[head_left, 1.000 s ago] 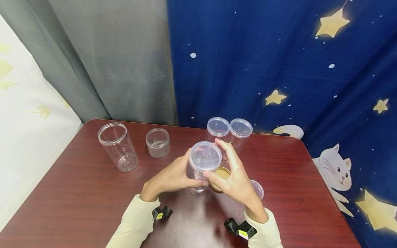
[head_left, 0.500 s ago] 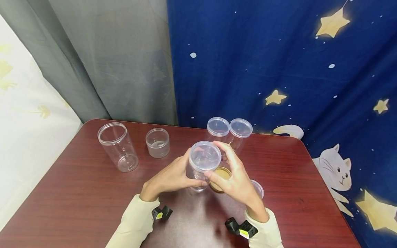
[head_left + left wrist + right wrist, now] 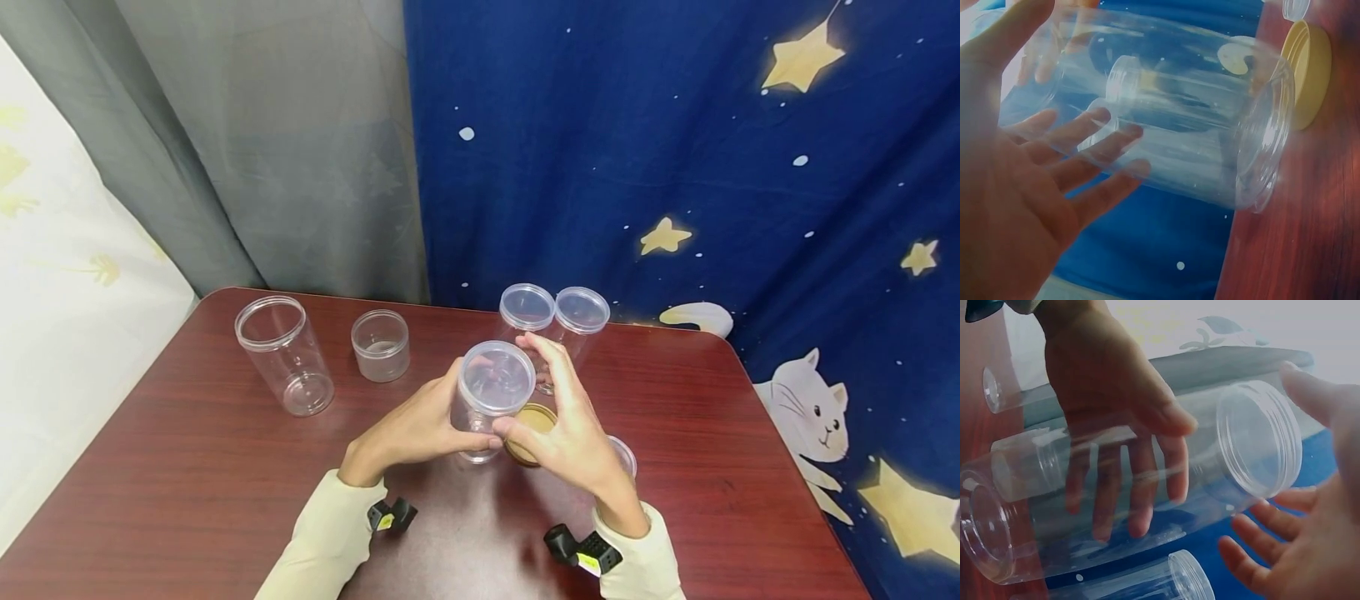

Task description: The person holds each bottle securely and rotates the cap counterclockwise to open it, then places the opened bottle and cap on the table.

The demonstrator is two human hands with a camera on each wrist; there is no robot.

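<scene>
A tall clear jar point(image 3: 477, 429) stands upright in front of me, its base close over the tabletop. My left hand point(image 3: 416, 423) grips the jar's side, thumb in front and fingers behind the clear wall. A translucent lid point(image 3: 497, 379) sits over the jar's mouth. Around that lid my right hand point(image 3: 570, 433) is spread, with the thumb at its near edge and the index finger slightly off its far side. In the right wrist view, fingertips point(image 3: 1263, 506) lie right at the lid's lower edge, and the thumb stands a little apart from it.
Behind the right hand stand two lidded clear jars point(image 3: 528, 307). A gold lid point(image 3: 538, 419) lies beside the held jar, and a clear lid point(image 3: 626, 458) lies farther right. At the left are a tall open jar point(image 3: 288, 354) and a short clear container point(image 3: 382, 354). Curtains hang behind the table point(image 3: 187, 483).
The right index finger has shifted slightly, coming nearer the lid half a second ago and standing off it now. The left hand and the jar have stayed in place.
</scene>
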